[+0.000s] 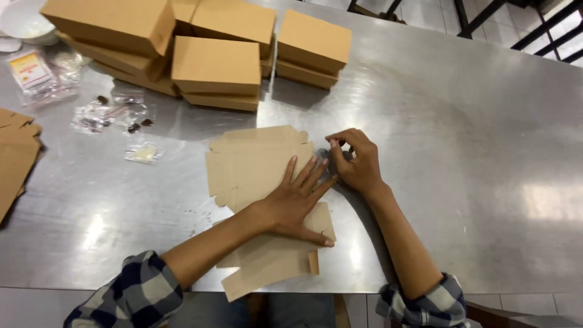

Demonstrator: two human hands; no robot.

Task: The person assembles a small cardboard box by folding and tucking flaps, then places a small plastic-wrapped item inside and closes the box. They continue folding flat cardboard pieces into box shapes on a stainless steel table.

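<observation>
A flat, unfolded brown cardboard box blank (252, 167) lies on the steel table (455, 152) in front of me. My left hand (297, 203) presses flat on it, fingers spread and pointing up-right. My right hand (355, 161) rests at the blank's upper right corner, fingers curled and pinching at the cardboard edge there. What the fingertips grip is partly hidden.
Several folded brown boxes (215, 67) are stacked at the table's back. Small clear plastic packets (144, 153) and dark bits (133, 126) lie at the left. More flat blanks (15, 158) sit at the left edge. A white bowl (24, 21) stands top left.
</observation>
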